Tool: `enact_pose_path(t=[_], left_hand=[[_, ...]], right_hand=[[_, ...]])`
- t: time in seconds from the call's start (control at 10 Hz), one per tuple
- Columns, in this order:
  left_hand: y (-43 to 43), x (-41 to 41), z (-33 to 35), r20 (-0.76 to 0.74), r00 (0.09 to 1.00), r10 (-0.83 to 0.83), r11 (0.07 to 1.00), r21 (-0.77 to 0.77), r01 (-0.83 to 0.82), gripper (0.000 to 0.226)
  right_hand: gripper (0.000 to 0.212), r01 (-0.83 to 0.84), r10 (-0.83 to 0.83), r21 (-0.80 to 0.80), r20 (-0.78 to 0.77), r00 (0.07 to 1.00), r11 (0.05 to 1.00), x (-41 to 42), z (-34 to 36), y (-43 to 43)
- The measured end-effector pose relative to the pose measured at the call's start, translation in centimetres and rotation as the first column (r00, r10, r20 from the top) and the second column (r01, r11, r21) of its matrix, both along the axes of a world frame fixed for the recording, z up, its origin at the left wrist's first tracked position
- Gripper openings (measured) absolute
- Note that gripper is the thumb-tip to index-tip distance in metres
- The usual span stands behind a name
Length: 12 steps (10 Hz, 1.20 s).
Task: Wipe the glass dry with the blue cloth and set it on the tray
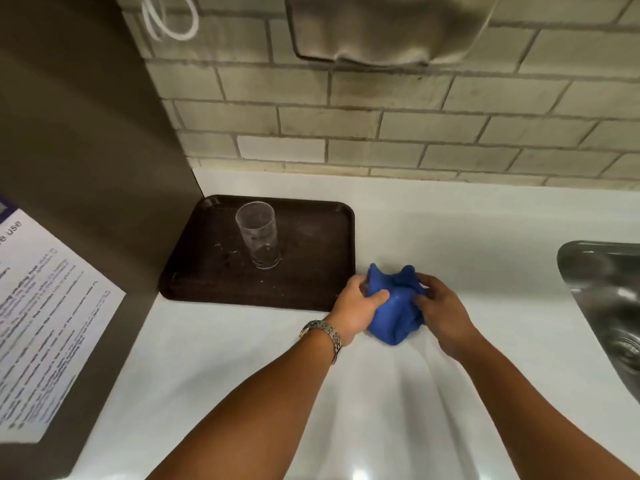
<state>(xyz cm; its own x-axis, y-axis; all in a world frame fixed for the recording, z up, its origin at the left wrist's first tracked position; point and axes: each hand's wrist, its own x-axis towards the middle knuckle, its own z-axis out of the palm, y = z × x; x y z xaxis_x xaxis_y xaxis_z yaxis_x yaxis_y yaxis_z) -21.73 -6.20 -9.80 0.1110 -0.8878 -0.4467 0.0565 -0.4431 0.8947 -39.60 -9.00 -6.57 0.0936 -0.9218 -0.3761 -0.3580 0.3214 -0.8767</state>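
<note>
A clear drinking glass (259,234) stands upright on the dark brown tray (311,271), toward its back middle, with nothing touching it. To the right of the tray, the bunched blue cloth (394,306) rests on the white counter. My left hand (356,306), with a metal watch at the wrist, grips the cloth's left side. My right hand (441,306) grips its right side. Both hands sit just past the tray's front right corner, well apart from the glass.
A steel sink (609,299) is set into the counter at the far right. A tall dark panel with a printed notice (45,327) stands at the left, against the tray. A tiled wall runs behind, with a grey cloth (381,29) hanging above.
</note>
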Motion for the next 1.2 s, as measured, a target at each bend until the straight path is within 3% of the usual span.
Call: enact_pose_path(t=[0.1, 0.2, 0.3, 0.4, 0.5, 0.6, 0.7, 0.8, 0.9, 1.0, 1.1, 1.2], left_hand=[[-0.2, -1.0, -0.4, 0.053, 0.995, -0.079, 0.997, -0.008, 0.079, 0.044], [0.0, -1.8, -0.6, 0.164, 0.979, -0.122, 0.991, 0.067, 0.112, 0.065], [0.3, -1.9, -0.6, 0.264, 0.954, -0.143, 0.989, 0.082, 0.126, 0.096], [0.7, -2.3, -0.6, 0.293, 0.94, -0.175, 0.984, 0.078, 0.159, 0.098], [1.0, -2.7, -0.7, 0.339, 0.929, -0.146, 0.989, 0.085, 0.124, 0.084], [1.0, -2.7, -0.8, 0.278, 0.958, -0.071, 0.992, 0.122, 0.039, 0.074], [1.1, -2.4, -0.3, 0.238, 0.97, -0.044, 0.99, 0.142, 0.01, 0.07], [1.5, -2.4, -0.1, 0.308, 0.947, -0.088, 0.991, 0.125, 0.051, 0.069], [1.9, -2.3, 0.4, 0.293, 0.951, -0.1, 0.988, 0.14, 0.061, 0.065], [2.2, -1.7, 0.6, 0.263, 0.962, -0.07, 0.994, 0.096, 0.046, 0.064], [3.3, -0.5, 2.2, 0.35, 0.932, -0.096, 0.995, 0.039, 0.088, 0.061], [3.5, 1.6, 3.0, 0.489, 0.872, -0.015, 0.996, -0.065, 0.054, 0.057]], right_hand=[[0.033, -0.026, 0.027, 0.013, -0.118, 0.993, 1.0, -1.7, -0.3, -0.6], [0.042, -0.052, -0.01, -0.14, -0.407, 0.913, 0.989, -2.3, -1.0, -0.6], [0.07, -0.066, 0.015, -0.058, -0.628, 0.778, 0.996, -2.3, -1.3, 0.3], [0.048, -0.18, 0.17, 0.055, -0.669, 0.723, 0.982, -2.3, -2.2, 0.6], [0.026, -0.209, 0.168, -0.004, -0.58, 0.797, 0.978, -2.7, -2.4, 0.4], [0.054, -0.124, 0.098, -0.023, -0.471, 0.876, 0.992, -4.1, -2.1, 0.8], [0.075, -0.096, 0.053, -0.042, -0.589, 0.806, 0.995, -6.0, -2.7, 1.9], [0.094, -0.093, 0.041, -0.035, -0.711, 0.702, 0.995, -6.7, -3.3, 3.0], [0.102, -0.119, 0.058, -0.036, -0.708, 0.704, 0.992, -6.3, -3.1, 3.2], [0.094, -0.121, 0.01, -0.104, -0.716, 0.698, 0.987, -5.5, -2.4, 3.4], [0.075, -0.196, -0.062, -0.28, -0.705, 0.707, 0.94, -4.1, -1.6, 3.9], [0.06, -0.292, -0.006, -0.342, -0.658, 0.753, 0.893, -0.9, -0.7, 3.8]])
